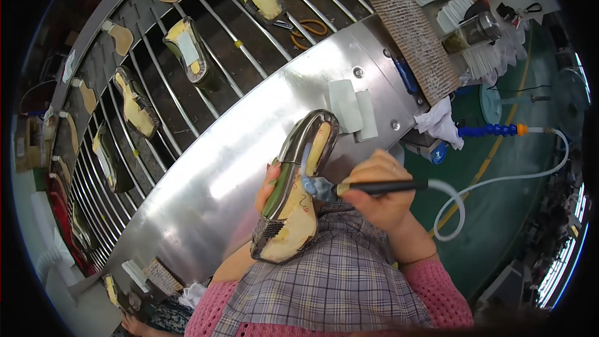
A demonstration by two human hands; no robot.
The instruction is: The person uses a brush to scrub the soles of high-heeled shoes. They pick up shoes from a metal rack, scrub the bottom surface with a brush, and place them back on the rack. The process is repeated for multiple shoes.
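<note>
My left hand (267, 186) grips the side of a shoe (292, 209), a dark green upper pulled over a last, held tilted with its pale underside up. Pencil-like marks show on that underside. In my right hand (385, 203) is a glue brush (399, 186) with a black handle and a pale tube running from its back end. Its blue-grey, coated bristles touch the shoe's underside near the inner edge at the waist. Most of the left hand's fingers are hidden behind the shoe.
A curved metal table (237, 168) bears pale paper strips (345, 106). Beyond it, a rod conveyor (240, 53) carries several shoes and tan insoles. At right are a ribbed board (415, 47), a lidded jar (471, 31) and a blue jointed hose (490, 130). Another person's hand (132, 324) holds a shoe at lower left.
</note>
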